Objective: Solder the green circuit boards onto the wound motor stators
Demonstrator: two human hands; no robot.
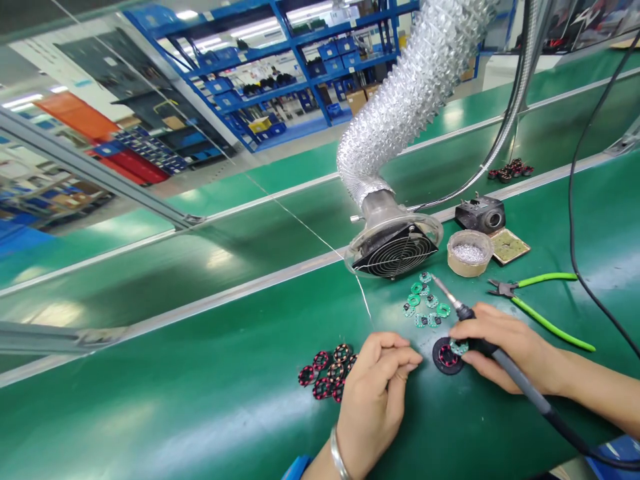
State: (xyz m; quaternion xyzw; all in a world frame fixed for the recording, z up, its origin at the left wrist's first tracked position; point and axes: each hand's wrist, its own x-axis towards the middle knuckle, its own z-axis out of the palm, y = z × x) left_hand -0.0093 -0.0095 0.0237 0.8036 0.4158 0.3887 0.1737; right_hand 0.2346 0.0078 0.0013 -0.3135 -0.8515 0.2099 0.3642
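Note:
My right hand [510, 347] grips a soldering iron [465, 311], its tip pointing up and left. Between the same hand's fingertips is a small green ring-shaped circuit board [459, 346]. It hovers over or touches a black round holder [442, 368] with a red-and-black coil ring [448, 355] in it; I cannot tell which. My left hand [380, 380] is closed in a pinch left of the holder, and what its fingertips hold, if anything, is hidden. Partly behind that hand lie several red-and-black coil rings [321, 361]. A thin solder wire [364, 293] hangs down just above the hand.
Several green circuit boards [423, 300] lie below a fume extractor [397, 250] on a silver duct [400, 100]. Nearby are a round tub [469, 257], a sponge tray [509, 245], a black iron stand [480, 213] and green-handled cutters [545, 310]. A black cable [575, 200] runs at right.

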